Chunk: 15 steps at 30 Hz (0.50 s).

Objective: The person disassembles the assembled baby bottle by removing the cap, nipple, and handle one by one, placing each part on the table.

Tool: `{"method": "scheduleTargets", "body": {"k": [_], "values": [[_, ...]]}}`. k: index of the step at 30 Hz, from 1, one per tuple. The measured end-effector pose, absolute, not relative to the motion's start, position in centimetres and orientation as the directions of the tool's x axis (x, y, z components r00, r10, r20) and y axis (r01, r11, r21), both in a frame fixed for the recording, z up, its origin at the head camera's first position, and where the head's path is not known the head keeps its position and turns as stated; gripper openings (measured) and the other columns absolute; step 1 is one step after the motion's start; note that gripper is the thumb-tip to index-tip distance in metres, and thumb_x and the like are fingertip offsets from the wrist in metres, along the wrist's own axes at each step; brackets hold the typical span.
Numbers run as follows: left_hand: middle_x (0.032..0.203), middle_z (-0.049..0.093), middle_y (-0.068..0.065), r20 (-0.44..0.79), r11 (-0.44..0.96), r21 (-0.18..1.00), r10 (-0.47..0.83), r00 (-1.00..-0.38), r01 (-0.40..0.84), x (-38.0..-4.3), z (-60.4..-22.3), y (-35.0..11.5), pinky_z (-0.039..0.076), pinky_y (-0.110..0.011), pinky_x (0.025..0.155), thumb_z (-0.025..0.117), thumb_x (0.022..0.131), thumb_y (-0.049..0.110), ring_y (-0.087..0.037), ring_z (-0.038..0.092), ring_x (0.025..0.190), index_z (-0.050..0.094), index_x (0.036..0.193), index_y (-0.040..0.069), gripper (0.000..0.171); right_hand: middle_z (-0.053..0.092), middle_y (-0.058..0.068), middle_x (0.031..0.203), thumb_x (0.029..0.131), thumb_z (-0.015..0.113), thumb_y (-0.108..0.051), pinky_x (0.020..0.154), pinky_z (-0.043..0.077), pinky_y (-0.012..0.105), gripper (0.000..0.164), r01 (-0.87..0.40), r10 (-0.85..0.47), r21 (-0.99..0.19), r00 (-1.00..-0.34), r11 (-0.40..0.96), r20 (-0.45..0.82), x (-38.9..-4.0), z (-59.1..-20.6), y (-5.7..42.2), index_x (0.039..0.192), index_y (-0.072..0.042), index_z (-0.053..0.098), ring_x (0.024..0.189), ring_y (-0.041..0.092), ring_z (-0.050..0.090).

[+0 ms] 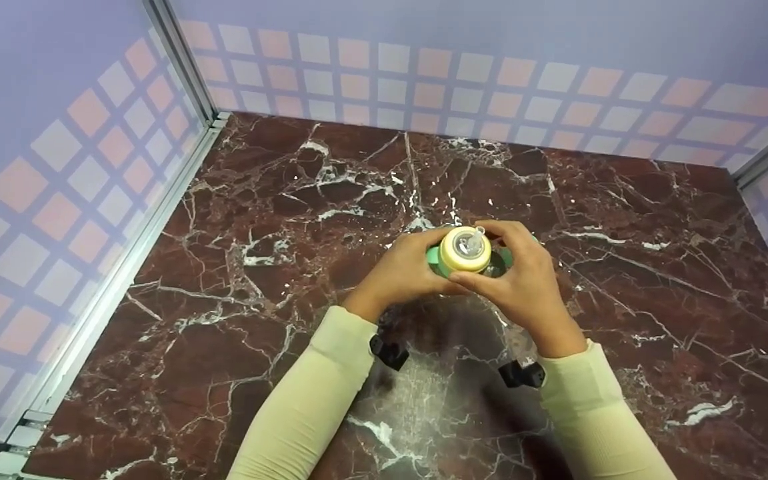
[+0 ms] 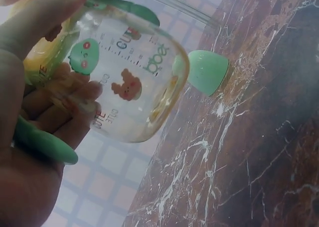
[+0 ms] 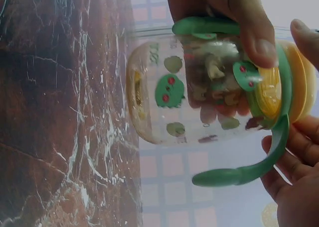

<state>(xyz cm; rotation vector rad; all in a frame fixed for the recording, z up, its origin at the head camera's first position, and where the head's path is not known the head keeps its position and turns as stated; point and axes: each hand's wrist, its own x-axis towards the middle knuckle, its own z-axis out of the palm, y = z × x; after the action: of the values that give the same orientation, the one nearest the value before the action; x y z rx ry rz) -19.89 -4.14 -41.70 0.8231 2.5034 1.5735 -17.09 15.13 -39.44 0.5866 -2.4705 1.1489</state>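
A clear baby bottle [image 2: 134, 97] with printed cartoon faces, green side handles [image 3: 224, 177] and a yellow collar [image 1: 451, 257] is held upright over the table by both hands. A clear nipple [image 1: 476, 238] points up from the collar. My left hand [image 1: 411, 267] grips the bottle's body beside a handle, its fingers showing through the clear wall. Curled around the yellow collar are the thumb and fingers of my right hand [image 1: 527, 280]. On the table beyond the bottle, a green dome-shaped cap [image 2: 207, 71] stands in the left wrist view; it cannot be made out in the head view.
The dark red marbled tabletop [image 1: 277, 373] spreads around both arms. Pale panels with pink and white squares [image 1: 391, 80] enclose it at the back and sides, joined by metal posts [image 1: 184, 60]. Black wrist camera mounts [image 1: 521, 375] sit below both wrists.
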Motion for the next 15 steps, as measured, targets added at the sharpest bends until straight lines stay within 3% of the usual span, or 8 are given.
{"method": "scheduleTargets", "body": {"k": [12,15], "values": [[0.119,0.067,0.005,0.253,0.325,0.843,0.465,-0.848,0.429,-19.75,-41.88,-4.07,0.048,-0.025,0.097,0.088,0.066,0.04,-0.006,0.062,0.106,0.059,0.131,0.02,0.074,0.066,0.007,0.116,0.064,0.09,-0.035,0.096,0.048,0.041,0.067,-0.504,-0.197,-0.662,-0.853,0.556,0.484,-17.0,-39.38,14.64,0.117,-0.005,0.065,0.106,0.02,0.062],[0.12,0.067,0.006,0.253,0.311,0.848,0.474,-0.843,0.429,-19.71,-41.92,-4.09,0.048,-0.025,0.097,0.088,0.066,0.038,-0.006,0.062,0.106,0.058,0.133,0.022,0.075,0.067,0.006,0.114,0.063,0.09,-0.036,0.094,0.048,0.038,0.066,-0.511,-0.205,-0.664,-0.85,0.545,0.485,-17.04,-39.37,14.65,0.116,-0.005,0.065,0.104,0.018,0.061]]}}
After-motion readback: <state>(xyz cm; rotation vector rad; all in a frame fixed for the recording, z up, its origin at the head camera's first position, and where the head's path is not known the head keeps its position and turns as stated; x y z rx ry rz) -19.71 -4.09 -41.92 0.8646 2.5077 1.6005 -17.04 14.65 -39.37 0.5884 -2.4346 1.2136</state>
